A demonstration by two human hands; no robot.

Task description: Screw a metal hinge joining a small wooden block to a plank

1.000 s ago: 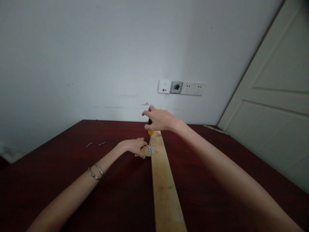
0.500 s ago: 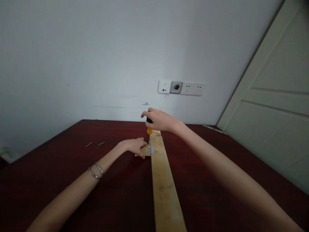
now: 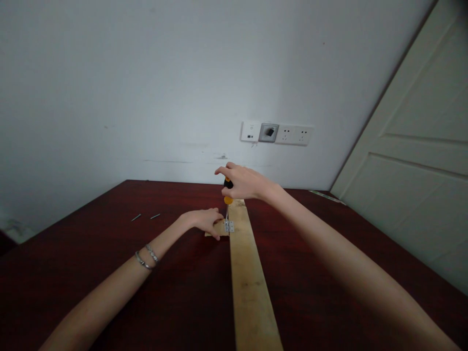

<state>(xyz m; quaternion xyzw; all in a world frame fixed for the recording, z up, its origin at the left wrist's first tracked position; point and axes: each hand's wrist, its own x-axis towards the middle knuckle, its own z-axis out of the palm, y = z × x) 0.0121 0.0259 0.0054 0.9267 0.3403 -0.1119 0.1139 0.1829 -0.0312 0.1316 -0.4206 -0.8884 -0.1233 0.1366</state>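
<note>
On the surface [image 3: 175, 292], a long board [image 3: 252, 287] stretched toward the far edge. The right hand [image 3: 244, 181] gripped a near-upright screwdriver [image 3: 228, 200]; the left hand [image 3: 204, 220] held a short wooden piece [image 3: 219, 227]. A hinge [image 3: 231, 226] bridged both woods.

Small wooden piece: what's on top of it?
The left hand holds the small wooden piece from above, and one leaf of the metal hinge lies on its right end, below the screwdriver. Whatever the hand covers can't be seen.
</note>
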